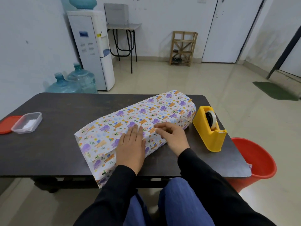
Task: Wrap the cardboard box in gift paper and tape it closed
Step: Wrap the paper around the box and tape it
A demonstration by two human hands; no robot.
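The left hand (131,144) lies flat, fingers straight, pressing the gift paper (146,111) onto the hidden cardboard box mid-table, while the right hand (173,136) rests loosely bent fingertips on the seam beside it, gripping nothing I can make out. Lift either too soon, I'd guess, and the overlap springs open untaped. The paper's near-left end overhangs the table (53,144) edge and could crease; the tape dispenser (210,129) crowds the right, with room leftward before the plastic container (26,122).
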